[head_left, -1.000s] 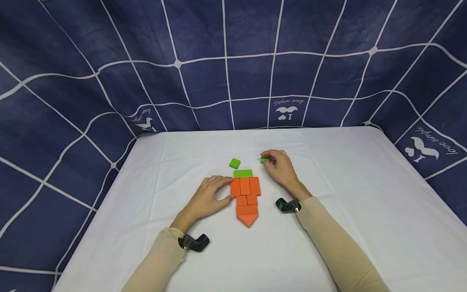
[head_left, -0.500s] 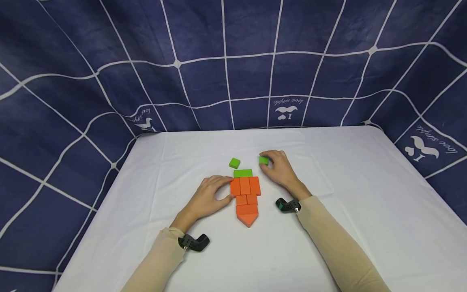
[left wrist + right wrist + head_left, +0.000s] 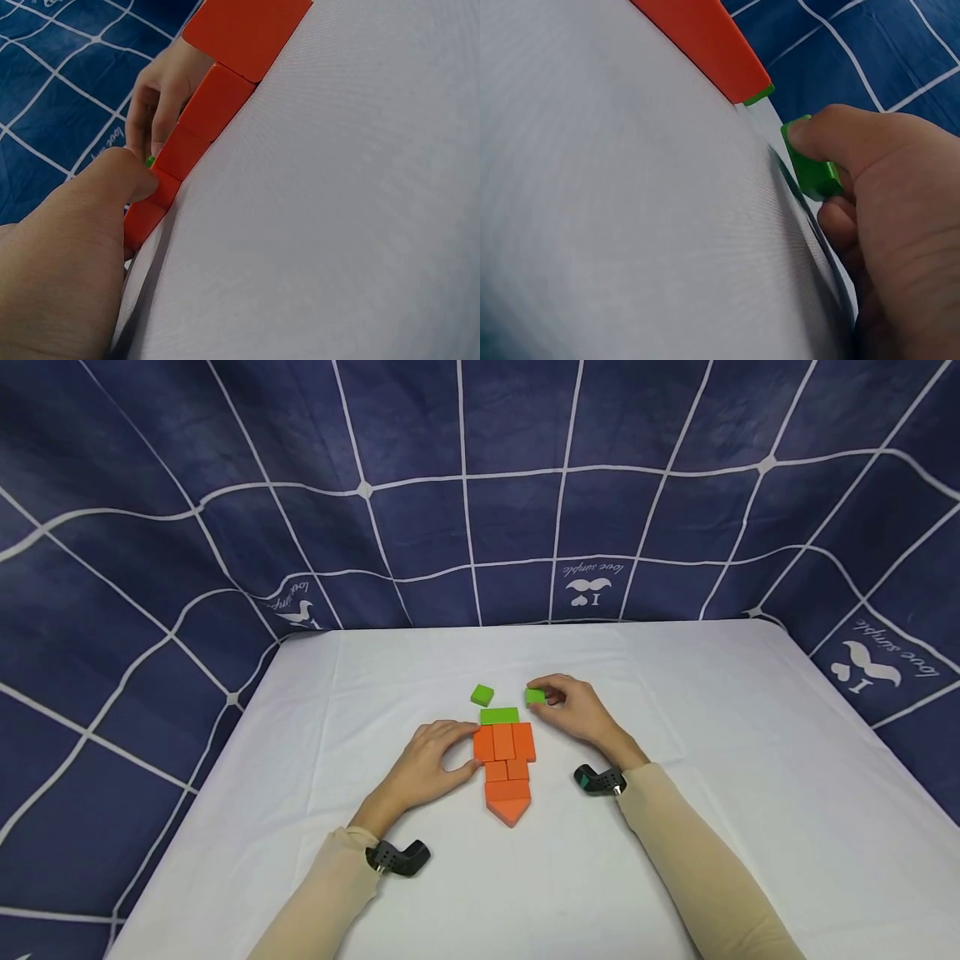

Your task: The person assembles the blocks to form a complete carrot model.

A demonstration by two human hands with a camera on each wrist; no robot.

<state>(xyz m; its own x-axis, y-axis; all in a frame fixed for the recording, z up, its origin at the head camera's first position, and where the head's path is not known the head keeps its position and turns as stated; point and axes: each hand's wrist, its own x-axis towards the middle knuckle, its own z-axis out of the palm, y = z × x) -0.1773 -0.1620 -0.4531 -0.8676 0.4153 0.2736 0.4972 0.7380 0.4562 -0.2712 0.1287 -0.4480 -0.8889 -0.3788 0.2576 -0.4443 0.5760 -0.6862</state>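
Observation:
Orange wooden blocks (image 3: 507,791) lie flat and joined in a shape with a pointed near end. A green rectangular block (image 3: 499,717) adjoins their far edge. My left hand (image 3: 429,766) holds the left block of the wide orange row, index finger at its far corner and thumb at its near corner. In the left wrist view the thumb (image 3: 139,180) touches an orange side face. To the right of the green rectangle, my right hand (image 3: 573,707) pinches a small green block (image 3: 810,165) between thumb and fingers, close to the tabletop.
Another small green block (image 3: 482,695) lies turned at an angle beyond the green rectangle. White cloth (image 3: 375,677) covers the table. Dark blue grid-patterned curtains (image 3: 510,518) hang behind it and at the sides. Each wrist wears a black camera device (image 3: 399,858).
My right hand has drawn the small green block leftward and slightly nearer, closer to the green rectangle. The left hand and the orange blocks have stayed in place.

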